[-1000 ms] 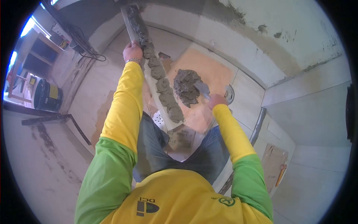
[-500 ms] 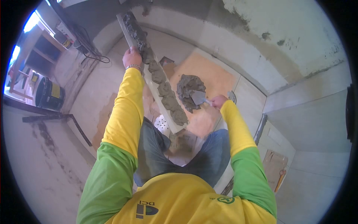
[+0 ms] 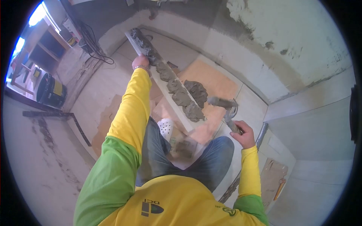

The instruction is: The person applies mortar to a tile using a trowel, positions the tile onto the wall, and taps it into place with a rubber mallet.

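My left hand (image 3: 140, 61) grips the upper left edge of a long, narrow pale tile strip (image 3: 171, 101), which slants down toward my knees. Lumps of grey mortar (image 3: 181, 96) run along its upper face. In my right hand (image 3: 244, 134), closed round the handle, is a trowel (image 3: 222, 102); its mortar-smeared blade looks nearly edge-on and is a little blurred. The blade is apart from the strip, to its right. Between strip and trowel, a mortar heap (image 3: 197, 92) rests on an orange-brown board (image 3: 215, 79), partly hidden by the strip.
Low walls meet the tiled floor (image 3: 250, 109) behind and at the right. A dark bucket (image 3: 51, 92) and cables (image 3: 92, 45) are at the left. A brown panel (image 3: 273, 177) lies at the lower right. My white shoe (image 3: 165, 128) is below the strip.
The trowel has come off the mortar heap, moving right and turning. My right hand is lower and further right. The strip has shifted slightly down and right with my left hand.
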The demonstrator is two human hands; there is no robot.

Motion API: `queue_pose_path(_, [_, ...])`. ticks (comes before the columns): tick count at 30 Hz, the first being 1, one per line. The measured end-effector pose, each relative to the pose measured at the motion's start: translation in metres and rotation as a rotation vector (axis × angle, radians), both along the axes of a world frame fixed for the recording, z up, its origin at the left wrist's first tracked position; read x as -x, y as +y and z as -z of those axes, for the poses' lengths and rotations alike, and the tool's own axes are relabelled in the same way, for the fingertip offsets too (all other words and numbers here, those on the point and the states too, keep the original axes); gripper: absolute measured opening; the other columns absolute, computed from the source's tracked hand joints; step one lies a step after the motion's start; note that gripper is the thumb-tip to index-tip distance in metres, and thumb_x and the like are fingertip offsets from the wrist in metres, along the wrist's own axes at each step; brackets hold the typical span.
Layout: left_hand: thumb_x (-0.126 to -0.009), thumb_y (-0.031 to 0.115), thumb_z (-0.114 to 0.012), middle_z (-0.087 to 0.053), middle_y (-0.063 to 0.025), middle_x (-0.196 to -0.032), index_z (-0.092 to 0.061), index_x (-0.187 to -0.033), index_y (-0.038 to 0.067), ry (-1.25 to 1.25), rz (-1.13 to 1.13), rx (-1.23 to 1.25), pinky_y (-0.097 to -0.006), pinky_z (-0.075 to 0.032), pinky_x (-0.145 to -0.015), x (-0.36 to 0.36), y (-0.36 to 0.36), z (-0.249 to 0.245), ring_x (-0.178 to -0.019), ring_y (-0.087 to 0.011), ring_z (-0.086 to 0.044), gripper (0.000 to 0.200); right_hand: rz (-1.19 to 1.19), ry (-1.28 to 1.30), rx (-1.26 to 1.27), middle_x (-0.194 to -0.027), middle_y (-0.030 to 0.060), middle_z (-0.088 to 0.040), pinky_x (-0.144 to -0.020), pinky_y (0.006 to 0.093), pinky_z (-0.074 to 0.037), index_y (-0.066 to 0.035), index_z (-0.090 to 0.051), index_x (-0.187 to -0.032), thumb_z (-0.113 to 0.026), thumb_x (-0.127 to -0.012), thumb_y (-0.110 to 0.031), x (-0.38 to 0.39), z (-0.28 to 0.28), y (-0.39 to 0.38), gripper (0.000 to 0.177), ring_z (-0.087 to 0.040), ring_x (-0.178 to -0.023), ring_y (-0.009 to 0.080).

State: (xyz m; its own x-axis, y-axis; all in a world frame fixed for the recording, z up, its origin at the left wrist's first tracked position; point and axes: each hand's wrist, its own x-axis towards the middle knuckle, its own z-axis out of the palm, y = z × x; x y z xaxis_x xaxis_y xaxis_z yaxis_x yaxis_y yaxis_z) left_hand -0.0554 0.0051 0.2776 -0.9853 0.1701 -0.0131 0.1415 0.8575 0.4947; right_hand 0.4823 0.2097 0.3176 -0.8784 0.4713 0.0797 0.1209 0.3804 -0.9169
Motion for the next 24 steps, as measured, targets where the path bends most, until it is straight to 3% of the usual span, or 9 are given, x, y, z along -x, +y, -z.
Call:
queue_pose_path(2, [-0.101, 0.035, -0.029, -0.065, -0.0229, -0.118, -0.066, -0.115, 0.002, -0.222, -0.192, -0.453, -0.0457, -0.047, -0.098, -0.007, 0.008, 0.003, -0.112, -0.0384, -0.062, 0.052, 0.011, 0.015, -0.057, -0.096, 0.009, -0.064, -0.081, 0.0288, -0.048, 0.0, -0.067, -0.112, -0.077, -0.069, -0.006, -0.005, -0.012, -0.016, 0.045, -0.061, -0.088, 0.0194])
queue_pose_path(3, [-0.101, 0.035, -0.029, -0.065, -0.0229, -0.118, -0.066, -0.115, 0.002, -0.22, -0.189, -0.462, -0.0457, -0.047, -0.098, -0.007, 0.009, 0.002, -0.112, -0.0384, -0.062, 0.052, 0.053, 0.01, -0.038, -0.096, 0.0094, -0.063, -0.081, 0.0294, -0.048, 0.0, -0.068, -0.11, -0.078, -0.068, -0.004, -0.004, -0.015, -0.025, 0.043, -0.061, -0.089, 0.0212])
queue_pose_path(5, [-0.099, 0.039, -0.047, -0.067, -0.0166, -0.113, -0.063, -0.119, -0.004, -0.256, -0.064, -0.22, -0.0393, -0.047, -0.088, -0.024, 0.008, -0.02, -0.101, -0.0303, -0.064, 0.05, 0.077, 0.056, -0.076, -0.097, 0.0097, -0.062, -0.081, 0.0294, -0.048, -0.001, -0.068, -0.11, -0.078, -0.068, -0.004, 0.002, -0.014, -0.038, 0.043, -0.06, -0.09, 0.021])
queue_pose_path(8, [-0.097, 0.037, -0.051, -0.066, -0.0157, -0.115, -0.063, -0.12, -0.003, -0.289, -0.036, -0.343, -0.0387, -0.047, -0.088, -0.037, 0.014, -0.015, -0.104, -0.0283, -0.063, 0.048, 0.105, 0.124, -0.089, -0.099, 0.0101, -0.062, -0.082, 0.0299, -0.048, -0.002, -0.069, -0.11, -0.079, -0.068, -0.004, 0.01, -0.009, -0.052, 0.043, -0.06, -0.093, 0.0213])
queue_pose_path(16, [-0.097, 0.041, -0.049, -0.064, -0.0225, -0.119, -0.063, -0.118, -0.001, -0.353, -0.025, -0.363, -0.0405, -0.044, -0.091, -0.063, 0.021, -0.052, -0.113, -0.0373, -0.059, 0.049, 0.145, 0.083, -0.423, -0.097, 0.0106, -0.061, -0.078, 0.0334, -0.049, -0.007, -0.071, -0.109, -0.08, -0.066, -0.003, 0.019, -0.013, -0.068, 0.044, -0.058, -0.09, 0.027])
queue_pose_path(18, [-0.099, 0.042, -0.042, -0.063, -0.024, -0.12, -0.063, -0.118, 0.0, -0.158, 0.258, -0.018, -0.0428, -0.044, -0.093, -0.067, 0.017, -0.067, -0.116, -0.0407, -0.056, 0.051, 0.145, 0.13, -0.648, -0.094, 0.0105, -0.06, -0.075, 0.035, -0.05, -0.008, -0.072, -0.107, -0.079, -0.064, -0.002, 0.005, -0.007, -0.052, 0.044, -0.057, -0.087, 0.0279])
queue_pose_path(19, [-0.099, 0.042, -0.042, -0.063, -0.024, -0.12, -0.063, -0.118, 0.0, -0.158, 0.257, -0.019, -0.0428, -0.044, -0.093, -0.073, 0.016, -0.074, -0.116, -0.0407, -0.056, 0.051, 0.144, 0.13, -0.648, -0.094, 0.0105, -0.06, -0.075, 0.035, -0.05, -0.008, -0.072, -0.107, -0.079, -0.064, -0.002, -0.001, -0.01, -0.045, 0.044, -0.057, -0.087, 0.0279])
queue_pose_path(21, [-0.101, 0.042, -0.034, -0.062, -0.0254, -0.12, -0.064, -0.116, 0.0, -0.202, 0.062, -0.388, -0.0459, -0.043, -0.095, -0.087, 0.018, -0.079, -0.117, -0.042, -0.055, 0.053, 0.203, 0.028, -0.772, -0.093, 0.0106, -0.059, -0.073, 0.0363, -0.05, -0.008, -0.072, -0.105, -0.079, -0.063, -0.001, -0.013, -0.022, -0.035, 0.042, -0.057, -0.086, 0.0271])
queue_pose_path(24, [-0.102, 0.042, -0.031, -0.062, -0.0258, -0.118, -0.064, -0.114, -0.001, -0.087, 0.179, -0.226, -0.0469, -0.043, -0.094, -0.074, 0.02, -0.071, -0.115, -0.0417, -0.056, 0.055, 0.202, 0.051, -0.691, -0.093, 0.0097, -0.06, -0.072, 0.0361, -0.05, -0.008, -0.073, -0.105, -0.079, -0.063, -0.002, -0.019, -0.045, -0.026, 0.042, -0.057, -0.085, 0.0265])
